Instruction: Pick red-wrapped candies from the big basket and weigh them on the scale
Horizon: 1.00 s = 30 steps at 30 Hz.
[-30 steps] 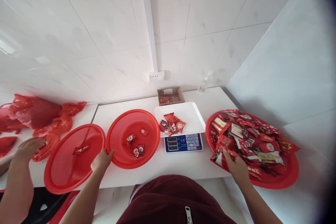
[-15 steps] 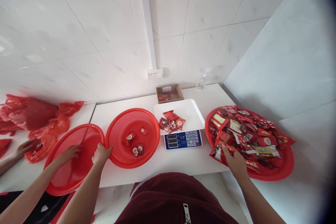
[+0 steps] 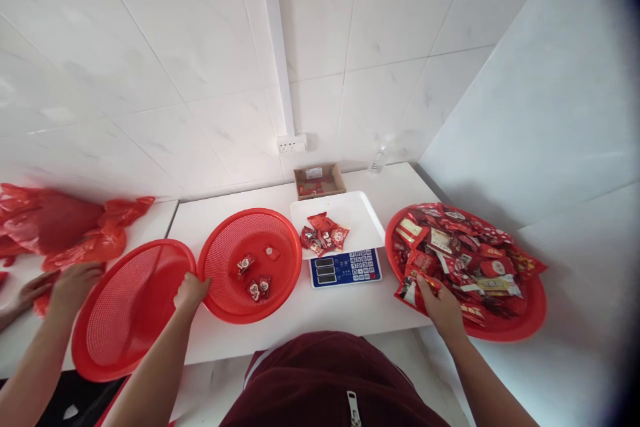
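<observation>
At the white bench's [image 3: 325,320] front right corner, my right hand [image 3: 443,310] pinches a glossy red packet [image 3: 409,288] at a heaped red plastic basket's [image 3: 535,320] rim. My left hand [image 3: 191,291] curls against a red mesh basket [image 3: 250,310]; its grip I can't tell.

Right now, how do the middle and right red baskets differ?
The middle basket holds a few small packets; the right basket is heaped. The left hand is at the middle basket's rim; the right hand holds a packet at the right basket's. Both are red.
</observation>
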Available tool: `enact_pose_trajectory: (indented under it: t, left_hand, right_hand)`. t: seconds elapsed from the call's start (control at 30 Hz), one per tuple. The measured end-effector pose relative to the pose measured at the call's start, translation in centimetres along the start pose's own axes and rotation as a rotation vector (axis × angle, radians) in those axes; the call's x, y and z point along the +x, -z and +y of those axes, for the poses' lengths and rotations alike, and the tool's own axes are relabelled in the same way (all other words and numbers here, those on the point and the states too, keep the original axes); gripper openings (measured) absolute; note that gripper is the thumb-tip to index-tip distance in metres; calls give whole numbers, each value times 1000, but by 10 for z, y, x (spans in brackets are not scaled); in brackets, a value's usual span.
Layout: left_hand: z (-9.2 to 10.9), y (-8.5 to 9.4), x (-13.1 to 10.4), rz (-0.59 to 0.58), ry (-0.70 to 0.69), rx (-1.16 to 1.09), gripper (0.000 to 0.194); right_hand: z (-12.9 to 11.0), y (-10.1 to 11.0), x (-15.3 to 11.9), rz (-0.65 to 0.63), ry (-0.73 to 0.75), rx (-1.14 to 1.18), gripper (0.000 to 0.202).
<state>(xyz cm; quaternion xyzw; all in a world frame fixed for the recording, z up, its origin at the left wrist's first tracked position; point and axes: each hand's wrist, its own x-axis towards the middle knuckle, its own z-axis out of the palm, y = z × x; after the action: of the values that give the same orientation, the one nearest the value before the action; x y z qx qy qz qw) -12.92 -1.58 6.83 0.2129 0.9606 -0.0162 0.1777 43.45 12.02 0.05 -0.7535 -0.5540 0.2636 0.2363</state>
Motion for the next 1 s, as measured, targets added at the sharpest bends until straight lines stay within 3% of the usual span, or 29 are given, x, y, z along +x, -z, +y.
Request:
enact_pose_trajectory:
  t: [0.33, 0.6, 0.83, 1.0]
  left_hand:
    - [5, 5, 20, 27, -93, 109, 50]
    - [2, 19, 48, 39, -359, 301, 53]
    - [-2, 33, 59, 105, -567, 446, 61]
    - [-7, 38, 60, 219, -545, 459, 56]
  right_hand:
    - [-4, 2, 0, -43, -33, -31, 69]
    - [-4, 3, -1, -57, -35, -47, 65]
    - [2, 1, 5, -63, -29, -91, 65]
    - [2, 1, 5, -65, -36, -93, 61]
